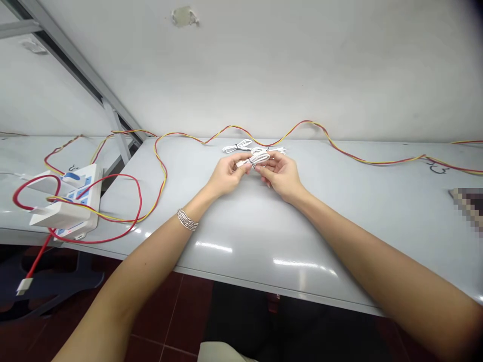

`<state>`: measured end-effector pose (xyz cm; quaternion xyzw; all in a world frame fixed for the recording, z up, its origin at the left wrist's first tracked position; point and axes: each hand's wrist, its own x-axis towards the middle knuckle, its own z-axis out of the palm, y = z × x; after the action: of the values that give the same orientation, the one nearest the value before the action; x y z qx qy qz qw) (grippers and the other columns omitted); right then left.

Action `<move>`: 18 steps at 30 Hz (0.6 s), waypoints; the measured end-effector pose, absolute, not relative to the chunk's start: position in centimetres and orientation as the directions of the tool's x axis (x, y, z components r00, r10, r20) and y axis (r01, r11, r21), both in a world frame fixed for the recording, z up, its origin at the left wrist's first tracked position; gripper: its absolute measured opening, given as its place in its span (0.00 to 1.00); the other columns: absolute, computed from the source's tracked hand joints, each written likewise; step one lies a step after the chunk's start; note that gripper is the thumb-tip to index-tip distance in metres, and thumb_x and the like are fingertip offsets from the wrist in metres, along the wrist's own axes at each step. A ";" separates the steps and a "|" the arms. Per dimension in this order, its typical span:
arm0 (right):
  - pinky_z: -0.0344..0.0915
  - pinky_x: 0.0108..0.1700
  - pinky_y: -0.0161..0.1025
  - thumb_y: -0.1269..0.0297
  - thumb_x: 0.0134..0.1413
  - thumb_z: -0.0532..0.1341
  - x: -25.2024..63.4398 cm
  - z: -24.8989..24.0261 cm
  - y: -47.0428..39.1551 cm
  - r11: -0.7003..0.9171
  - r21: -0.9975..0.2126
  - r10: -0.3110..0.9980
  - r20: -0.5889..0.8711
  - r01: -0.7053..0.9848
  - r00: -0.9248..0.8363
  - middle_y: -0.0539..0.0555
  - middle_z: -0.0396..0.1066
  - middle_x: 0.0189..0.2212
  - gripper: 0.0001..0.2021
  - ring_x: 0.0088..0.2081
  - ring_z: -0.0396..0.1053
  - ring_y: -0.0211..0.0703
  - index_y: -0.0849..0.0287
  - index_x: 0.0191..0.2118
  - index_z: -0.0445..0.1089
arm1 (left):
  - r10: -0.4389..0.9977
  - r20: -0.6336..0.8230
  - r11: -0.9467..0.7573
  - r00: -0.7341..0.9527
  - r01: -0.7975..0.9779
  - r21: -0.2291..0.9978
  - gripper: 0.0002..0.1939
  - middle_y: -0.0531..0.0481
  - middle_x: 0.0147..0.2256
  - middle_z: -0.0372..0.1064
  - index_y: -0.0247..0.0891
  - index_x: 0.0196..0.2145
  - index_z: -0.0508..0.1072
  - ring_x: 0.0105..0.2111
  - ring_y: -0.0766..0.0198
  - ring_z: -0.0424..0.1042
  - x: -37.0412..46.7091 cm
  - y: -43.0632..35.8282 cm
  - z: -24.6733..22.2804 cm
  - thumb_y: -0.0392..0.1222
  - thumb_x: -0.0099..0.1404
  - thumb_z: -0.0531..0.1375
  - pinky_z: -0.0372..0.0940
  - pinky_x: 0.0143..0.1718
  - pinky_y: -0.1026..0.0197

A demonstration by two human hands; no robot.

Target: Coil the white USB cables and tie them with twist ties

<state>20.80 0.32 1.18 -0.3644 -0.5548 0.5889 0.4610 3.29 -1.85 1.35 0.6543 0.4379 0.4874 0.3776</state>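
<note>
Both hands meet over the back half of the grey table, holding one coiled white cable [260, 158] between them. A small dark tie is around the middle of its coil. My left hand [227, 175] pinches the cable's white plug end between thumb and fingers. The looped part and the tie are in the fingertips of my right hand [282, 177]. Just behind the hands lie another tied white cable [237, 146] on the left and a further white coil [278, 150], partly hidden by the held one.
A twisted red and yellow wire [230, 126] runs along the wall at the table's back. At left, a white power strip [85, 201] carries chargers and a red cable [140, 201]. Dark ties [437, 168] lie at right, near a blurred object [470, 203] at the edge.
</note>
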 end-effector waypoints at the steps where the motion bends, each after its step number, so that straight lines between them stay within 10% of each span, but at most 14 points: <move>1: 0.62 0.23 0.33 0.58 0.39 0.73 20.8 1.1 0.4 0.040 -0.990 0.948 0.080 -0.137 -0.308 0.50 0.72 0.31 0.21 0.26 0.68 0.36 0.55 0.38 0.65 | 0.941 0.314 -0.335 0.127 0.213 0.918 0.20 0.45 0.34 0.76 0.35 0.46 0.79 0.30 0.63 0.69 3.3 -1.8 1.4 0.53 0.63 0.64 0.62 0.31 0.61; 18: 0.60 0.17 0.34 0.58 0.50 0.66 20.8 1.6 0.1 0.105 -0.994 0.915 0.090 0.016 -0.394 0.54 0.75 0.38 0.12 0.22 0.68 0.35 0.59 0.38 0.73 | 0.909 0.398 -0.415 0.124 0.344 0.842 0.16 0.41 0.43 0.80 0.34 0.48 0.79 0.39 0.59 0.76 2.9 -1.8 1.3 0.42 0.68 0.58 0.70 0.42 0.57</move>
<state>20.83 0.06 1.63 -0.3733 -0.6236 0.5551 0.4045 2.91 -1.83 1.29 0.6899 0.4539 0.4814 0.2937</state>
